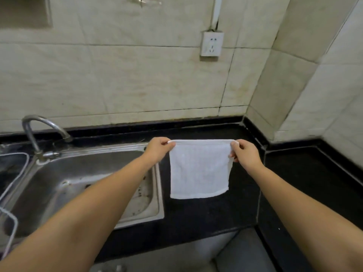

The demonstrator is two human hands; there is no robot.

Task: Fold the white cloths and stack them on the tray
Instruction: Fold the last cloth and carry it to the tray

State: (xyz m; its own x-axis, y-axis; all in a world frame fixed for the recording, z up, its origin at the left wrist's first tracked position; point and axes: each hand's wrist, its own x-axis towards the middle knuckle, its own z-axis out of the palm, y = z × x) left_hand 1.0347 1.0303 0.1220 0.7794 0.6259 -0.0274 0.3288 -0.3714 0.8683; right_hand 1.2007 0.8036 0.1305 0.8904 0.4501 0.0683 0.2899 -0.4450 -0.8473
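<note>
Just right of the frame's centre hangs the cloth (pixel 199 169), a small white square held up in the air over the black counter (pixel 196 213). Our left hand (pixel 158 150) pinches its top left corner and our right hand (pixel 245 154) pinches the top right, so the upper hem is stretched nearly level between them and the rest drops flat, its lower edge slanting slightly down to the left. No tray shows anywhere in the frame, and no other cloths.

We judge the fold is only being prepared. To do it well we would keep the hem taut, lower the cloth until its bottom edge lies on the counter, then bring the two held corners forward onto the bottom ones so the edges meet squarely. The terry looks soft and limp, so slack between our hands would likely let it sag and crease.

The counter is dark polished stone that runs along the wall and turns a corner at the right of the frame. At lower left sits a steel sink (pixel 157 193) with a curved tap (pixel 39 124) behind it and a thin white cord (pixel 11 193) draped over its left edge. Pale, stained wall tiles (pixel 137 75) fill the upper frame, with a white socket (pixel 211 43) upper right of centre.
</note>
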